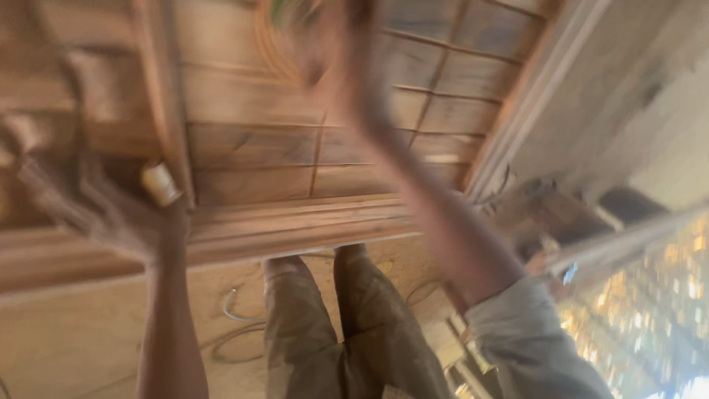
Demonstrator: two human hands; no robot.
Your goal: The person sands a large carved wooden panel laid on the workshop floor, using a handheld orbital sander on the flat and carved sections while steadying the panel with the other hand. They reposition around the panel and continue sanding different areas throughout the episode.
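The whole view is smeared by motion. A big wooden panelled door (295, 148) lies in front of me. My left hand (122, 214) is at its near left edge, next to a small whitish cylinder (159, 183); the blur hides whether the fingers grip it. My right arm, in a grey sleeve, reaches far across the panels, and my right hand (325, 52) is a blur near the door's top part. What it holds, if anything, cannot be made out.
Legs in olive trousers (347, 325) stand below the door's moulded edge. A thin cable (236, 318) curls on the pale floor. Wooden frame pieces and planks (546, 96) run along the right, with bright light beyond.
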